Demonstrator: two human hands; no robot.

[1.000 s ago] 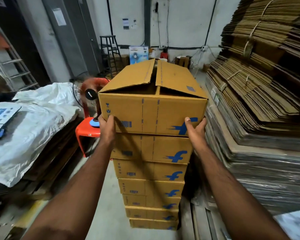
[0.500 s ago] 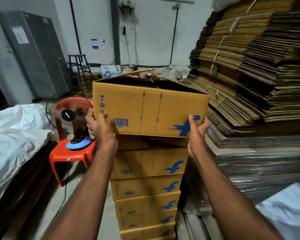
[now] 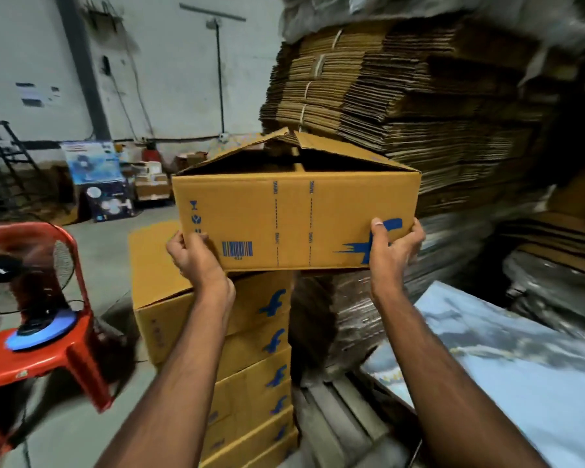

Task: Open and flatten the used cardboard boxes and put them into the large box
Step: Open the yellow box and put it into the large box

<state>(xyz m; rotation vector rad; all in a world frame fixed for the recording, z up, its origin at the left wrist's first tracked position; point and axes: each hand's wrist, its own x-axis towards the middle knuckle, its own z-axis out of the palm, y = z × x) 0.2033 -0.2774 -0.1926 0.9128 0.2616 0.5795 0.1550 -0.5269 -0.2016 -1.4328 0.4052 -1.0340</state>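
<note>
I hold a tan cardboard box (image 3: pixel 294 217) with blue print and a barcode up in the air, its top flaps loosely raised. My left hand (image 3: pixel 196 258) grips its lower left corner, and my right hand (image 3: pixel 390 248) grips its lower right corner over the blue logo. Below and slightly left stands the stack of several similar boxes (image 3: pixel 250 349), and the held box is clear of its top. No large box is in view.
A red plastic stool (image 3: pixel 41 359) with a running table fan (image 3: pixel 31 265) stands at left. Tall piles of flattened cardboard (image 3: pixel 402 106) fill the right. A white-blue sheet (image 3: pixel 520 366) lies at lower right. Boxes and a ladder (image 3: pixel 4 153) line the far wall.
Both hands lifted the top box off the stack and carried it up and to the right. The view swung rightward with it.
</note>
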